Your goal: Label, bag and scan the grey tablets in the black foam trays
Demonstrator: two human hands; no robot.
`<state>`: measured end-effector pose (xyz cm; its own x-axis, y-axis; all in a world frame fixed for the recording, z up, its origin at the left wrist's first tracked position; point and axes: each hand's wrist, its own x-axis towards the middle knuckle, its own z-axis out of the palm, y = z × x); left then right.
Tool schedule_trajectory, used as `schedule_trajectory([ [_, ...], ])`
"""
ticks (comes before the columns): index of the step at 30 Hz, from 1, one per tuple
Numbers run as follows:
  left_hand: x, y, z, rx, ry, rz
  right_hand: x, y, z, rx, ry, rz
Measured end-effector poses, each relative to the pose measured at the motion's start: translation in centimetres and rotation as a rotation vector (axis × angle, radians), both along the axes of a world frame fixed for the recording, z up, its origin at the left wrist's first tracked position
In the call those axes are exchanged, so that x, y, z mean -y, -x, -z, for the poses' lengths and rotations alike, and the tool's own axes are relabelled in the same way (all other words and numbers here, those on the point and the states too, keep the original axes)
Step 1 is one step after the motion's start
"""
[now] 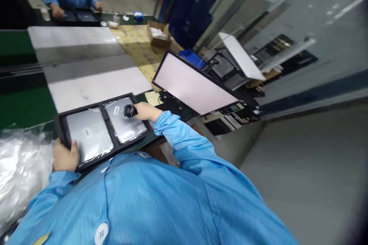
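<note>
Green table (25,103) lying under black tray (61,124); left hand (65,157) gripping tray edge; right hand (146,111) clasping dark round tool (130,111) over tray.

1. Black tray (61,128): flat on the bench edge, two compartments side by side, near-left corner gripped.
2. Silver panels (89,134): one per compartment, each in clear film with a small white label.
3. Small black tool (130,111): held over the right-hand panel, touching its film.
</note>
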<state>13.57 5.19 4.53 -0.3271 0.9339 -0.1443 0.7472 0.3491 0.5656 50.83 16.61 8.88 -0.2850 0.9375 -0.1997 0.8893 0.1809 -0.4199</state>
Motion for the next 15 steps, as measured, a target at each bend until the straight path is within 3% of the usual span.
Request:
schedule_trajectory([
  [4, 0.4, -0.9, 0.1, 0.053, 0.048, -0.073, 0.3, 0.0, -0.5, 0.014, -0.015, -0.073],
  [9, 0.8, -0.9, 1.1, 0.087, 0.018, -0.078, -1.6, 1.4, -1.2, 0.088, -0.027, -0.103],
  [15, 1.0, -1.0, 0.9, 0.119, 0.034, -0.112, -3.1, 4.5, -0.4, 0.156, 0.158, -0.035],
])
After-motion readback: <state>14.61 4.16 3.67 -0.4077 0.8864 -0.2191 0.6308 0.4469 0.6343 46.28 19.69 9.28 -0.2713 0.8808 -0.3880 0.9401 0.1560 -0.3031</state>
